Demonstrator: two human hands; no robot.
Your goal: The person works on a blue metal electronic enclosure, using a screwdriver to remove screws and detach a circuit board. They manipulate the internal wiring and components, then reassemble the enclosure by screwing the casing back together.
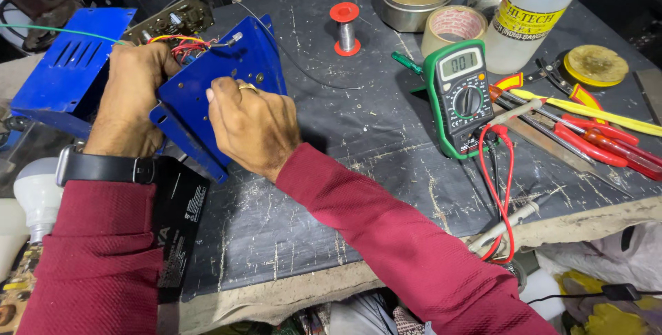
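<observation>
Right hand (252,124): yours, nearest the camera. It lies over the outer face of the blue panel (221,93), fingers curled and pressed to the metal, ring showing. You cannot tell whether the fingertips pinch anything small.
Left hand (134,100): closed round the panel's left edge, thumb side tucked toward the wires; watch on the wrist.
Panel, place: held tilted off the surface (358,135), lower corner near the dark tabletop, at the left of the work area.
Panel, look: bent sheet metal, painted bright blue, a few drilled holes and screw heads on the face, a folded lip along the bottom.
Panel, handling: judged stiff and fairly light, but tail-heavy from what hangs behind. The paint looks slick and the folded edges likely sharp. Grip on the folded lips and flat face, never by the leads.
Wire bundle (183,44): red, yellow and black leads crowd the panel's top edge. Likely fragile at the joints, so keep them slack.
Circuit board (169,21): just behind the panel, tied in by those wires.
Blue housing (69,69): slotted, lying farther left.
Multimeter (463,97): green, well to the right, red lead trailing toward you.
Solder spool (345,28): red ends, upright, far centre.
</observation>
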